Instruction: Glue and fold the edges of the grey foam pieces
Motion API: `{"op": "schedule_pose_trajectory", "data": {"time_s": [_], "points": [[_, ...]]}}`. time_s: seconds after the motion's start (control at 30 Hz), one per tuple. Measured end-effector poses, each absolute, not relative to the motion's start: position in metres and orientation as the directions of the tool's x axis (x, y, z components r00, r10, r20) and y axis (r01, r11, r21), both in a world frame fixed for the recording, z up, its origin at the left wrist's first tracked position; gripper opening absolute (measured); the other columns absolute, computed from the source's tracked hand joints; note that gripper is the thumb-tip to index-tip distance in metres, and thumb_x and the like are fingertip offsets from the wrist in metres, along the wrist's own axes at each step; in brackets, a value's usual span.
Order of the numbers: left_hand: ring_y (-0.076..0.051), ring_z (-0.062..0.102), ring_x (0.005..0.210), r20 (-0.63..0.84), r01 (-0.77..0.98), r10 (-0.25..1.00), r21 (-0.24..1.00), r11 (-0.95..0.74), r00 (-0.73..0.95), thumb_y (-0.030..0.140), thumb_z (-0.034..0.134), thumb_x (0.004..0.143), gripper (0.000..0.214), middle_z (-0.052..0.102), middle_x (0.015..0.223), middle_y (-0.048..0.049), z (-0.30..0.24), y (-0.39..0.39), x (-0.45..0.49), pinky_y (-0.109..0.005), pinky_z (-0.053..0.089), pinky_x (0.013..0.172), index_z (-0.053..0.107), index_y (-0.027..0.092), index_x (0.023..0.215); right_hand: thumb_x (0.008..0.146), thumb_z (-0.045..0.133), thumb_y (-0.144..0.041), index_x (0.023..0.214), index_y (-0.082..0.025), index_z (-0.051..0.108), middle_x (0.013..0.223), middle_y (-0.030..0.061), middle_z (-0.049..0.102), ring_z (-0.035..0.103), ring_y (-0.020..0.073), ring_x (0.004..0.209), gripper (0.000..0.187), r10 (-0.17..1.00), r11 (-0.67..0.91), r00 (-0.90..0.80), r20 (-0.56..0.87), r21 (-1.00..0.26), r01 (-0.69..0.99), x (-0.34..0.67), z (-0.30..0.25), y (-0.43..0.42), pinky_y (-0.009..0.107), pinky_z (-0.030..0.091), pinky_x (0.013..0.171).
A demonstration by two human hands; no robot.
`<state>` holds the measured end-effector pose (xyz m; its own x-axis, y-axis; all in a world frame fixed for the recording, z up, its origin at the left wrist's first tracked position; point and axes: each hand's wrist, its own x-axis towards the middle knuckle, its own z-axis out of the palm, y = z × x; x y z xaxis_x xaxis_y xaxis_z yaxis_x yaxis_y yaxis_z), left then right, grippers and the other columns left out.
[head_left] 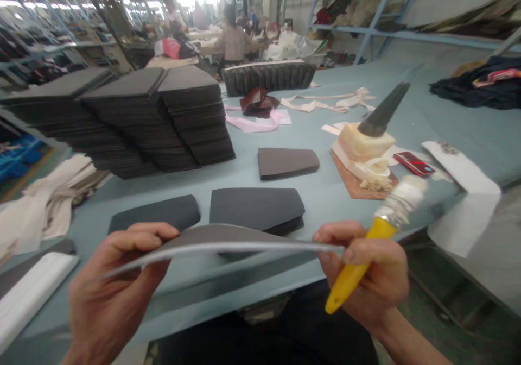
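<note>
Between both hands a thin dark grey panel (228, 237) is held edge-on and slightly bowed above the table's front edge. My left hand (118, 278) pinches its left end. The right end is pinched by my right hand (366, 272), which also holds a yellow-handled paintbrush (358, 267) with pale, coated bristles pointing up. Just beyond the panel lie a small stack of dark panels (256, 207) and another dark panel (157, 213). Farther back is a brown-grey panel stack (288, 162).
Tall stacks of dark panels (195, 115) stand at the back left. To the right, a pale block with a black cone (385, 109) sits beside a red box (414, 164). Fabric strips (334, 103) lie behind, and a white bar (36, 294) at left. People work in the background.
</note>
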<state>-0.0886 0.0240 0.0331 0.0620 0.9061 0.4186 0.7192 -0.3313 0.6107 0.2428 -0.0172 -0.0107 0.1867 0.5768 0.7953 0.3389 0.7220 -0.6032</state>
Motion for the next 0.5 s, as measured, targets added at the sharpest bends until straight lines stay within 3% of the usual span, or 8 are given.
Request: {"op": "schedule_pose_trajectory", "data": {"time_s": [0.1, 0.2, 0.33, 0.5], "points": [[-0.023, 0.074, 0.060, 0.305, 0.622, 0.951, 0.755, -0.208, -0.052, 0.051, 0.076, 0.083, 0.018, 0.077, 0.072, 0.0035, 0.037, 0.036, -0.070, -0.032, 0.060, 0.055, 0.069, 0.034, 0.084, 0.093, 0.076, -0.009, 0.092, -0.027, 0.052, 0.082, -0.0049, 0.069, 0.066, 0.0102, 0.066, 0.030, 0.584, 0.634, 0.346, 0.734, -0.679, 0.370, 0.242, -0.003, -0.001, 0.020, 0.053, 0.058], [-0.015, 0.052, 0.039, 0.199, 0.537, 0.980, 0.828, -0.161, -0.012, 0.054, 0.078, 0.074, 0.030, 0.060, 0.047, 0.0039, 0.046, 0.049, -0.052, -0.023, 0.041, 0.039, 0.064, 0.029, 0.066, 0.095, 0.077, -0.018, 0.092, -0.027, 0.051, 0.078, -0.0066, 0.065, 0.055, 0.0078, 0.058, 0.028, 0.679, 0.499, 0.386, 0.624, -0.779, 0.380, 0.251, -0.001, 0.015, 0.020, 0.045, 0.054], [-0.010, 0.042, 0.040, 0.071, 0.492, 0.997, 0.868, -0.069, 0.016, 0.059, 0.079, 0.072, 0.038, 0.053, 0.045, 0.0037, 0.044, 0.072, -0.042, -0.019, 0.033, 0.039, 0.065, 0.024, 0.064, 0.091, 0.081, -0.028, 0.091, -0.027, 0.049, 0.072, -0.0076, 0.063, 0.044, 0.0066, 0.051, 0.031, 0.808, 0.372, 0.326, 0.490, -0.855, 0.362, 0.267, -0.003, 0.034, 0.023, 0.038, 0.050], [-0.008, 0.046, 0.044, 0.008, 0.319, 0.999, 0.948, 0.004, -0.036, 0.047, 0.086, 0.064, 0.039, 0.057, 0.055, 0.0070, 0.031, 0.104, -0.035, -0.016, 0.033, 0.040, 0.064, 0.022, 0.085, 0.089, 0.082, -0.030, 0.090, -0.027, 0.051, 0.073, -0.0066, 0.060, 0.045, 0.0086, 0.053, 0.032, 0.830, 0.333, 0.314, 0.461, -0.862, 0.383, 0.274, -0.009, 0.056, 0.027, 0.042, 0.054]]}}
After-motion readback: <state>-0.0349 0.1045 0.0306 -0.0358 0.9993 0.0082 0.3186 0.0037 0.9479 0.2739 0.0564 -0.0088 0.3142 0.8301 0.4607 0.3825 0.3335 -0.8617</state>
